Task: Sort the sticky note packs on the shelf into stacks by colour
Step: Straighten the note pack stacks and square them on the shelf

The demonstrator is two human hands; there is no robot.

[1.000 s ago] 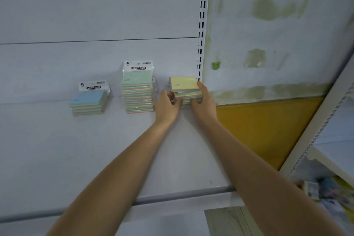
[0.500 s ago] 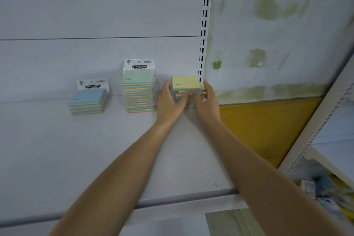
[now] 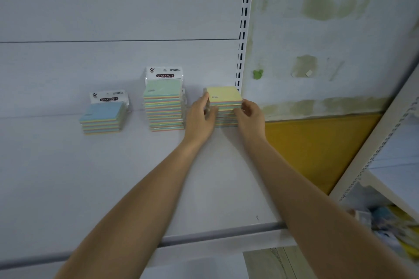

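Three stacks of sticky note packs stand along the back of the white shelf (image 3: 113, 176). A low blue-topped stack (image 3: 102, 118) is at the left, a tall green-topped stack (image 3: 163, 106) is in the middle, and a yellow-topped stack (image 3: 224, 97) sits at the right by the slotted upright. My left hand (image 3: 200, 118) presses against the yellow stack's left side and my right hand (image 3: 250, 115) against its right side. Fingers of both hands wrap the stack's front. Its lower packs are partly hidden by my fingers.
The slotted upright (image 3: 243, 29) rises just behind the yellow stack. Right of it is a stained wall with a yellow panel (image 3: 317, 142). Another shelf unit (image 3: 385, 142) stands at the far right, with mixed goods low down. The shelf's front lip (image 3: 204, 236) runs below my forearms.
The yellow stack was skewed with its top packs shifted; now both hands clasp its sides and the packs sit squared up. The other two stacks have not moved.
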